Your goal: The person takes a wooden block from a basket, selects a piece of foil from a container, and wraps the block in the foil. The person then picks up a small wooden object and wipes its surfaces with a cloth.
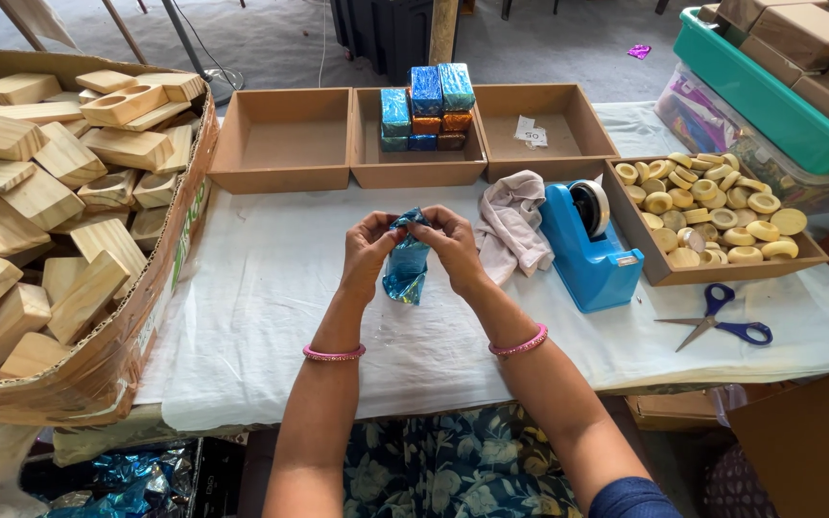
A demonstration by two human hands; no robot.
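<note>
Left hand (367,251) and right hand (451,245) pinched blue foil (407,264) between closed fingertips, above white cloth (261,288), tape dispenser (592,249) near right.

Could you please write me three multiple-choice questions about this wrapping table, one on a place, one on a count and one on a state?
1. Where do the scissors lie?
A. in a tray
B. on the white cloth, right of the tape dispenser
C. in the carton of wooden blocks

2. How many brown trays stand in the back row?
A. three
B. two
C. five

3. What do the hands hold?
A. nothing
B. a pale rag
C. shiny blue foil

Answers: 1 B, they rest on the cloth near the right edge. 2 A, three stand side by side. 3 C, left hand and right hand both pinch it.
</note>
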